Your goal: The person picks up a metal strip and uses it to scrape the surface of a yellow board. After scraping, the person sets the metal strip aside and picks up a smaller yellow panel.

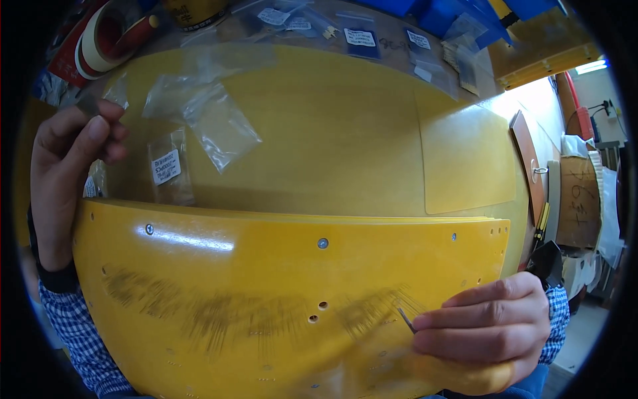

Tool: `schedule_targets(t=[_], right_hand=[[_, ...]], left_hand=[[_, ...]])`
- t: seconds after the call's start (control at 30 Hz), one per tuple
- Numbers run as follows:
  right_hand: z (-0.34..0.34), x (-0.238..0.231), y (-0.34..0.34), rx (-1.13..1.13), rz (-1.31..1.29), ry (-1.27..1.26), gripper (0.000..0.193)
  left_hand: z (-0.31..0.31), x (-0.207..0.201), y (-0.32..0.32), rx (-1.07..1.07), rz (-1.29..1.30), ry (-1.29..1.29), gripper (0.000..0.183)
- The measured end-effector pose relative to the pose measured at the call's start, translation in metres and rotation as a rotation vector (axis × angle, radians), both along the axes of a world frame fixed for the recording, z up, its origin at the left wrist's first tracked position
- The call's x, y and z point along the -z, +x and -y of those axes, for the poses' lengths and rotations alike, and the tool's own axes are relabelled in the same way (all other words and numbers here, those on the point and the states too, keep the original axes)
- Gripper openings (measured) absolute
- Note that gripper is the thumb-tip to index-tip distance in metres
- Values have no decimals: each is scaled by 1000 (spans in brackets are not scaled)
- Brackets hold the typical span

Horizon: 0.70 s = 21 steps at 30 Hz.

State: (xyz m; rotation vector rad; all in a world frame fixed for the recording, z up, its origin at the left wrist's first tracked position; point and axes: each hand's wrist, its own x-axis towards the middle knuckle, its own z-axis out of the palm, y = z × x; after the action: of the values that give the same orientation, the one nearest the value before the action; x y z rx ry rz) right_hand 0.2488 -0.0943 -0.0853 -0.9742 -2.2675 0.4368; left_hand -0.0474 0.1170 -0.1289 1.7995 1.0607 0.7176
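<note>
- My left hand point(74, 136) is raised past the far left corner of the yellow board; its thumb and forefinger are pinched together on a small greyish piece point(87, 104), too blurred for me to name. The other fingers curl loosely toward the palm.
- My right hand point(488, 329) is low over the board's right side, thumb and fingertips closed on a thin metal tool point(406, 320). Its narrow tip points up and to the left; I can't tell whether it touches the board.
- The yellow board point(279, 266) lies in front of me, between the two forearms, filling the near part of my view.
- Fine dark pins point(219, 319) spread in a wide band across the board, thickest left of the middle; another cluster sits just beside the tool's tip. I can't tell from here how each one stands.
- Two round holes point(323, 306) show between the clusters, and a row of screws point(323, 243) runs along the far edge.
- Beyond the board, clear plastic bags point(222, 126) and a labelled bag point(176, 189) lie on the left, near my left hand.
- A flat yellow sheet point(468, 159) lies at the far right, well apart from the bags.
</note>
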Motion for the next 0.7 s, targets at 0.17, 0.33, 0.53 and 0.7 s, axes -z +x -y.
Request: schedule_targets(t=[0.17, 0.33, 0.53, 0.7], right_hand=[[-3, 3, 1, 10, 7, 132, 18], [-5, 6, 2, -74, 352, 420, 15], [0, 7, -7, 89, 386, 382, 8], [-7, -6, 1, 60, 242, 58, 6]], left_hand=[[2, -4, -3, 5, 2, -7, 16], [4, -2, -2, -12, 18, 3, 16], [3, -3, 1, 8, 38, -18, 16], [5, -5, -6, -46, -8, 3, 16]])
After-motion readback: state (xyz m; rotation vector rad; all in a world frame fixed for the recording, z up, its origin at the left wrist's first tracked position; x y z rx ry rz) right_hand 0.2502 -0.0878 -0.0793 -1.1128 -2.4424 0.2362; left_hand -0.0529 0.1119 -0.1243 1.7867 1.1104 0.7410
